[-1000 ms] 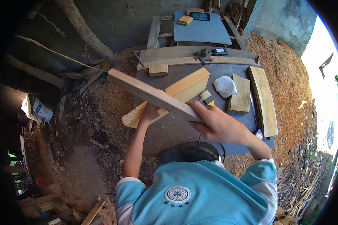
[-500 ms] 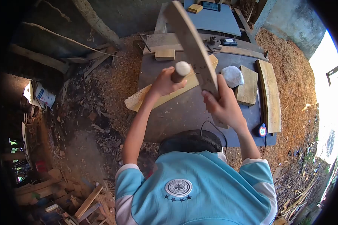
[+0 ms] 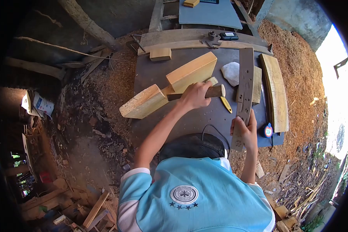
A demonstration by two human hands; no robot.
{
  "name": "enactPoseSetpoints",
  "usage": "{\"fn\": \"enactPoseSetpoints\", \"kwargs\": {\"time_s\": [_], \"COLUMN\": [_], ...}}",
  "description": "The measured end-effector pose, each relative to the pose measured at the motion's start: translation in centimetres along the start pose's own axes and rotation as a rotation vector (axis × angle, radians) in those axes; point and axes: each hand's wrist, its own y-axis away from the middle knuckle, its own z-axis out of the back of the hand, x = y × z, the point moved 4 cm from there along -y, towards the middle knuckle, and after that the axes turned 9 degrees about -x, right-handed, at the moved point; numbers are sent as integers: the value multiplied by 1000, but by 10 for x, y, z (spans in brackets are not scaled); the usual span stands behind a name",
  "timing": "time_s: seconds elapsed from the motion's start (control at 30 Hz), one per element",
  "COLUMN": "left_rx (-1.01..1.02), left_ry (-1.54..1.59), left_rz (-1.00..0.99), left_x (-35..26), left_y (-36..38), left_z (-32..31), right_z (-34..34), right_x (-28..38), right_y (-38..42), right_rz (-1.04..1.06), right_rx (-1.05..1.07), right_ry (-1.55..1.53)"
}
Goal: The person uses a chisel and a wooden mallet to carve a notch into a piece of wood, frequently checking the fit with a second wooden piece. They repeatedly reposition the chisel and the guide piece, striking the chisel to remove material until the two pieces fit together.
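Right hand (image 3: 246, 133): wooden bat (image 3: 245, 85) grasped near its lower end, now swung aside, so that the notched timber (image 3: 187, 77) on the worktable (image 3: 189, 120) is left uncovered; left hand (image 3: 197, 94): chisel (image 3: 215, 91) gripped, now tipped over, blade directed at the notch, contact not determinable; wooden block (image 3: 257, 87): partly hidden by the bat; phone (image 3: 210, 1): cut off at the top edge

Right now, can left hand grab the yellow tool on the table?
Probably not without letting go: the left hand is closed around the chisel. Otherwise the yellow tool lies close by, its near end uncovered.
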Motion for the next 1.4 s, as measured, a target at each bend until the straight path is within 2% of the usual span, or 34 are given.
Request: {"fn": "enactPoseSetpoints", "kwargs": {"time_s": [0.17, 0.3, 0.43, 0.67, 0.8, 0.9, 0.93, 0.97, 1.03, 1.1, 1.17, 1.23, 1.3, 1.33, 1.4], "left_rx": [54, -5, -19, -26, -14, -10, 3, 12, 23, 18, 16, 23, 19, 27, 61], "left_ry": [-118, -73, -102, -170, -203, -214, -197, -181, -164, -166, -189, -200, -211, -208, -203], "left_rz": [-32, 38, -2, 55, 120, 120, 124, 125, 139, 168, 168, 164, 144, 157, 190], "left_x": [-6, -2, 3, 13, 12, 14, 15, 17, 16, 19, 17, 17, 22, 25, 27], "left_y": [-10, -13, -10, -15, -21, -21, -20, -21, -20, -21, -20, -16, -20, -21, -17], "left_z": [5, 12, 1, -10, -5, -7, -8, -9, -10, -8, -8, -10, -14, -15, -18], "right_z": [43, 49, 45, 62, 77, 58, 51, 41, 37, 56, 79, 73, 55, 48, 59], "right_x": [-23, -26, -31, -28, -17, -32, -38, -37, -43, -33, -36, -39, -40, -39, -20], "right_y": [-9, -5, -3, -1, -7, -14, -8, 3, 22, 23, 6, -5, 7, 12, 15], "right_rz": [-62, -78, -20, -174, -27, 50, -47, -169, -306, -272, -133, 41, -80, -232, -237], "right_rx": [-36, -73, -115, 114, -178, -468, -314, -54, 230, -136, -428, -692, -406, 96, 81], "right_ry": [187, 127, 96, 203, -132, -165, -63, 75, 38, 51, -98, -303, -1, 134, 227]}}
